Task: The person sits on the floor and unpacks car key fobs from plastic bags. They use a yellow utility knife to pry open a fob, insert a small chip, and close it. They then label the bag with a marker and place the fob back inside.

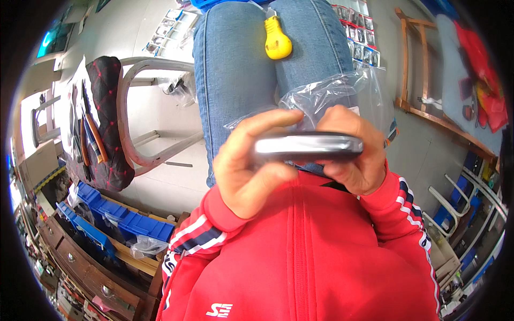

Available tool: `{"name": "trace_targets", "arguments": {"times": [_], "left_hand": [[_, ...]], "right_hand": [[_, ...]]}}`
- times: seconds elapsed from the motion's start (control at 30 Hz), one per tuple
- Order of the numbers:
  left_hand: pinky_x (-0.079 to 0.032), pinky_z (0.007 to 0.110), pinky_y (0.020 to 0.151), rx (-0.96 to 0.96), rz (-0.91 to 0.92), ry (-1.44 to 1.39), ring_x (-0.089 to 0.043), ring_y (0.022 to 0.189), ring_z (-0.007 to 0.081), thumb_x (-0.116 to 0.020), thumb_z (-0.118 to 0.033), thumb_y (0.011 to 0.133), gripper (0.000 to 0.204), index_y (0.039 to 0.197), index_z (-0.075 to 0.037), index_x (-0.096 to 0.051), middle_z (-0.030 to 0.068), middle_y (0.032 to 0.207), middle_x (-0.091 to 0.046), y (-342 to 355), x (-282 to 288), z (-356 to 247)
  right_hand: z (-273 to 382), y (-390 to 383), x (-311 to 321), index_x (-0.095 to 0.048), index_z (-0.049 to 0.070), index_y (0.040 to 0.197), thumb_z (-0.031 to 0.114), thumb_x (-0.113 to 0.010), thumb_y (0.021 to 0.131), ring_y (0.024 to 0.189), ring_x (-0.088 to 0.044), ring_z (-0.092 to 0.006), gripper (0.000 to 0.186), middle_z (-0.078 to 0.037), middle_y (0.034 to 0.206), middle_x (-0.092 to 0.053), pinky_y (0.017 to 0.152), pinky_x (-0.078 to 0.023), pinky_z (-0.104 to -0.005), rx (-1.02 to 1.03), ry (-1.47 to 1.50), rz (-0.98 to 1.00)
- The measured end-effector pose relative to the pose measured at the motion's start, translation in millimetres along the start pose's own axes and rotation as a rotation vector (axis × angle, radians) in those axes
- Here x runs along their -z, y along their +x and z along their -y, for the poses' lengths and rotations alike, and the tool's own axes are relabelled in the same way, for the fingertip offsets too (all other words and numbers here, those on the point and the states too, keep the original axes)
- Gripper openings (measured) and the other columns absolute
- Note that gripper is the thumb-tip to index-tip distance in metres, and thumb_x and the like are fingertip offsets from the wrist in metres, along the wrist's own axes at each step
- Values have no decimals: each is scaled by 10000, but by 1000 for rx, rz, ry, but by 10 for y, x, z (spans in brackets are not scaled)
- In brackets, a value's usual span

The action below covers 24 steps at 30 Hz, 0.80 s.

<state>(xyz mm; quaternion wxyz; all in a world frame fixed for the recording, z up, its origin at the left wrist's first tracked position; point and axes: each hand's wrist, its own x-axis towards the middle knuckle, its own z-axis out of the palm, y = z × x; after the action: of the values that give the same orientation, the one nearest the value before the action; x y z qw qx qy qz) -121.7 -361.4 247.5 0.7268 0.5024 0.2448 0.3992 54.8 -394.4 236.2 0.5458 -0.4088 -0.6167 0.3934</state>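
A dark, slim object with a shiny silver edge, shaped like a mobile phone [308, 146], is held level in front of my chest, its narrow side showing. My left hand [249, 160] grips its left end between thumb and fingers. Around the right end close the fingers and thumb of my right hand [358, 150]. Just beyond my hands, a clear plastic bag [342, 88] lies crumpled across my jeans. Farther up, between my thighs, rests a small tool with a bulbous yellow handle [277, 40] and a short metal tip. The phone-shaped object's broad faces are mostly hidden.
To the left, several slim hand tools [88, 125] lie on a chair's black quilted seat [110, 155]. Blue bins [136, 222] stand by wooden drawers [80, 262]. Rows of small packets [361, 32] lie at the upper right, near a wooden frame [425, 64].
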Motion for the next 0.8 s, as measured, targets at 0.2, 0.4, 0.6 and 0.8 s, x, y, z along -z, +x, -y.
{"name": "trace_targets", "arguments": {"times": [0.2,0.4,0.6,0.8], "left_hand": [[-441,245,665,243,25,99,-544,781,128,-632,-108,810,277,1039,18,-541,106,931,-587,54,97,-9],[-454,324,654,290,-114,-1181,-544,903,222,-402,-416,912,427,1123,-63,-516,117,1115,-545,333,139,294],[-211,456,1065,118,2,-1187,-373,1231,263,-342,-403,922,441,1088,-38,-526,123,1257,-476,420,151,382],[-297,375,1003,19,74,-1084,-373,1217,242,-290,-491,918,578,1248,-41,-444,123,1260,-465,429,163,424]], "right_hand": [[92,49,96,-572,-1,874,214,-633,803,546,-462,-147,235,-55,669,-500,491,-354,-253,-160,-94,99],[145,138,-251,-542,0,1030,22,-685,721,566,-449,-80,340,-21,690,-498,513,-366,-214,-66,-281,-22],[109,216,-493,-567,19,1028,-2,-695,684,534,-435,-107,367,-42,720,-504,470,-361,-229,-35,-497,-23],[75,239,-479,-554,31,953,64,-675,709,644,-579,-270,274,-117,772,-539,548,-459,-339,-181,-552,-48]]}}
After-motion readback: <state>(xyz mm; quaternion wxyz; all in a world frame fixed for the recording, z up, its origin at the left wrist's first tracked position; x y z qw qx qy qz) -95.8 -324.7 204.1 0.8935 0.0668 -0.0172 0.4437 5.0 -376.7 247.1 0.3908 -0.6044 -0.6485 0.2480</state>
